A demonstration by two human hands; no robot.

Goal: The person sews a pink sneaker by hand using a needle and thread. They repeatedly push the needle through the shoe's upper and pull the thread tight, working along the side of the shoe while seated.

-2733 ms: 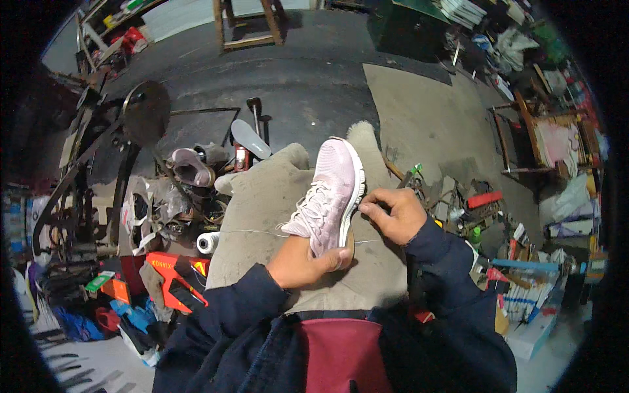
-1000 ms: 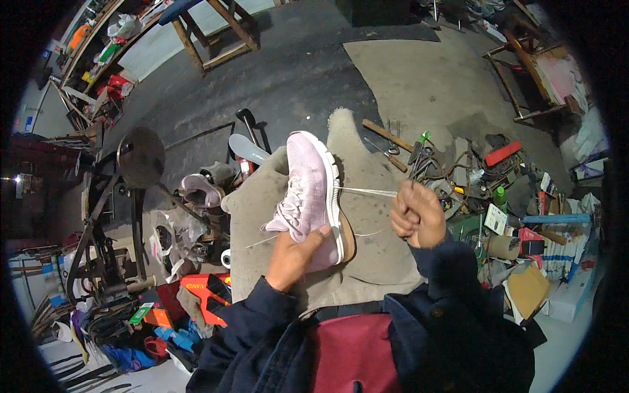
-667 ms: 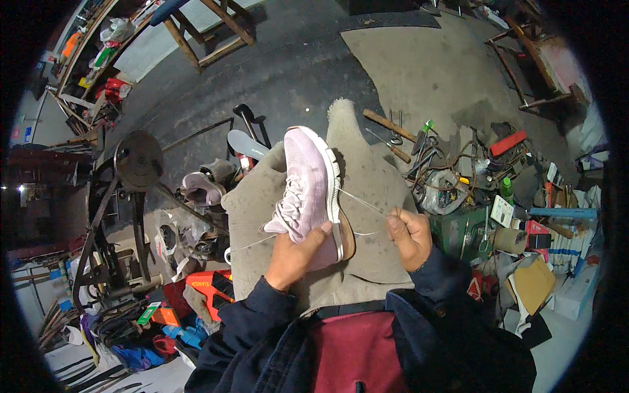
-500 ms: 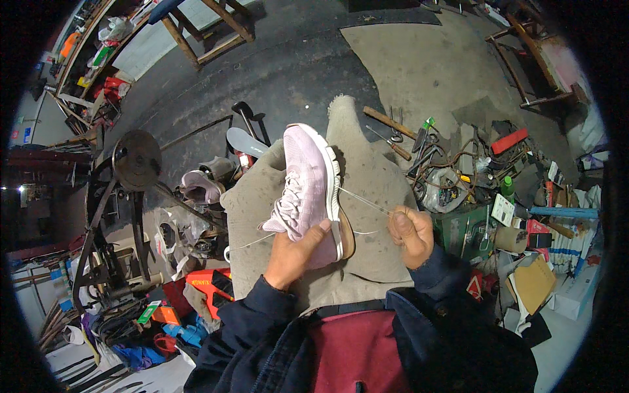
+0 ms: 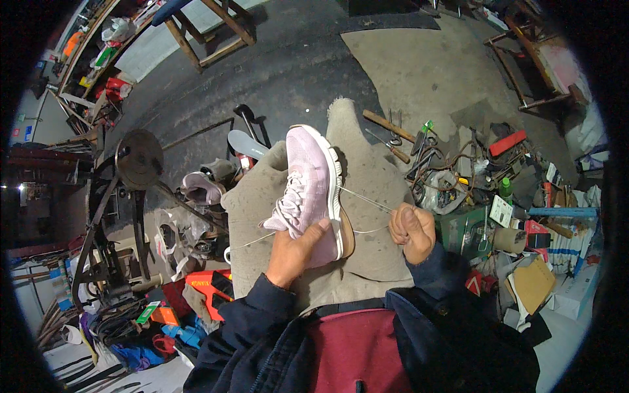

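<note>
Shoe (image 5: 306,187) lies on cloth (image 5: 377,170) over the person's lap, toe far, sole edge (image 5: 333,190) to the right, prob. so that side faces the R hand (image 5: 413,231). L hand (image 5: 291,255) is closed round it toward the near, heel end, thumb by the sole edge, prob. to steady it vs. the pull. R hand, right of & apart from it, is curled tight on thread (image 5: 365,198), which runs nearly straight from the sole edge, so looks taut. Loose strand (image 5: 371,231) bows by the heel. Tools (image 5: 400,154) sit far right, maybe for easy reach; 2nd shoe (image 5: 202,188) & insole (image 5: 246,143) far left.
</note>
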